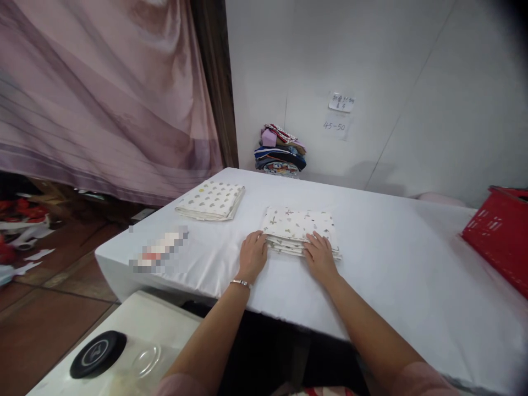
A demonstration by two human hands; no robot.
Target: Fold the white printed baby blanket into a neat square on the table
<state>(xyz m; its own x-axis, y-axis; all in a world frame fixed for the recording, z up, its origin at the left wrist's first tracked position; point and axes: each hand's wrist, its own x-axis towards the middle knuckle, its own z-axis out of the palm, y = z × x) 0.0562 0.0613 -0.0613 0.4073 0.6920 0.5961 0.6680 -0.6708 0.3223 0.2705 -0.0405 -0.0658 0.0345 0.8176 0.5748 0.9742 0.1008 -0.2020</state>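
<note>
"What are those hands working at?"

"A folded cotton cloth with a small leaf-like print [297, 219]. It's lying mid-table, on the white tablecloth [396, 247], its layered edge facing the person."

"And the grip?"

"The left hand [252, 256] is touching the near left corner, fingers bent and close together. The right hand [322, 258] is resting its slightly spread fingers over the near edge, towards the right. I can't tell whether either is pinching the layers."

"Which step is this, then?"

"I'd say they're squaring up the fold. To my eye, the next move is calling for even pressure from both sides, since the lower layers are peeping out unevenly at the right."

"What's around it?"

"Another folded cloth, with grey motifs [212, 201], is lying farther left. A pile of folded textiles [281, 154] is sitting beyond the far edge, by the wall, and a red crate [497, 236] is standing well off to the right."
</note>
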